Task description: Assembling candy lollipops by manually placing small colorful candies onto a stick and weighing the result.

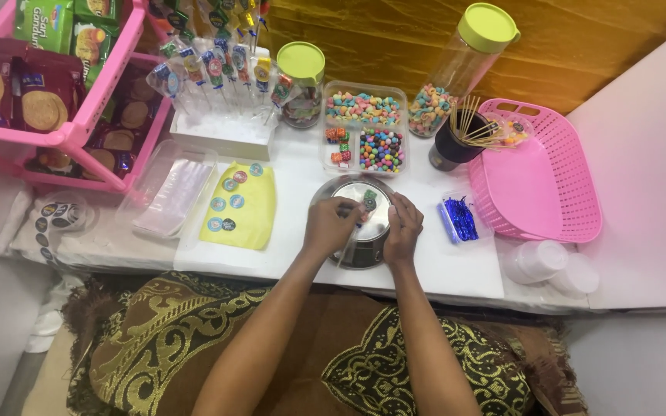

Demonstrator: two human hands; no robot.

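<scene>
On the white table, a round, shiny metal scale [364,231] carries a small clear packet of coloured candies [369,202] — the left hand [331,225] and right hand [404,227] curl over it from either side, fingertips pinched on the crinkly wrap.

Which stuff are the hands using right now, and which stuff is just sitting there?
In use:
left hand
right hand
round metal tin
small wrapped sweet

Just sitting there:
pink basket
blue twist ties
yellow sticker sheet
candy tray
two green-lidded jars
cup of sticks
</scene>
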